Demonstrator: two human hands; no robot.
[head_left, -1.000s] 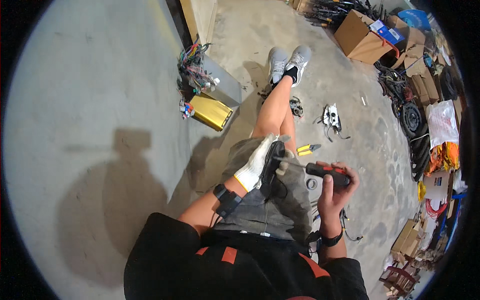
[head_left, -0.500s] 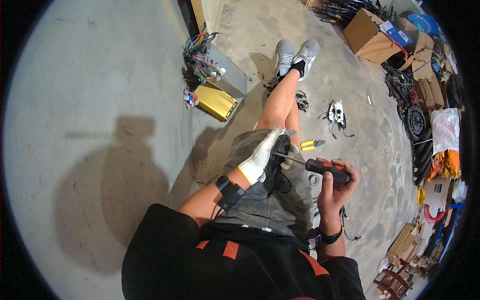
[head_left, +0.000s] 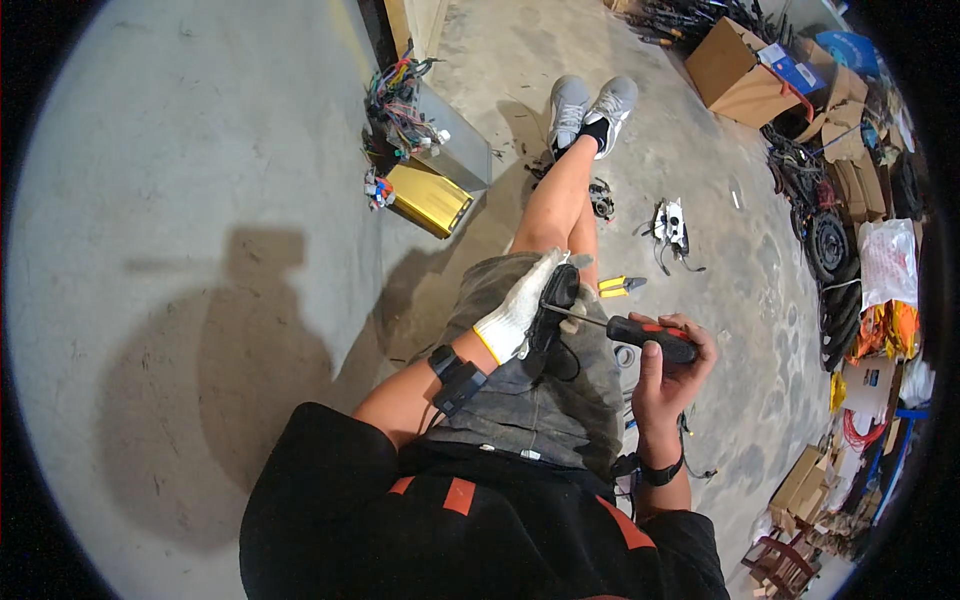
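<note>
- Screwdriver (head_left: 646, 335): black-and-red handle in bare right hand (head_left: 672, 384); shaft (head_left: 585, 318) points leftward to black part (head_left: 562, 287). Right grip curled around handle, thumb against it.
- Left hand (head_left: 522, 310), in white glove: grip clasps black part above grey shorts (head_left: 490, 400); fingertips show on its right side.
- Change, last 0.5 s: very little. Against 1 s ago, whole view shifted slightly; screwdriver and black part keep about the same relation, tip at the same stretch.
- Meaning (judged): contact being held at 1 spot, no part seen to come away. Turning or prying: cannot tell.
- Floor (head_left: 745, 340) beyond right hand: yellow-handled pliers (head_left: 622, 286), grey ring (head_left: 625, 356), white part with leads (head_left: 670, 228).
- Left, farther off: gold box (head_left: 428, 198).
</note>
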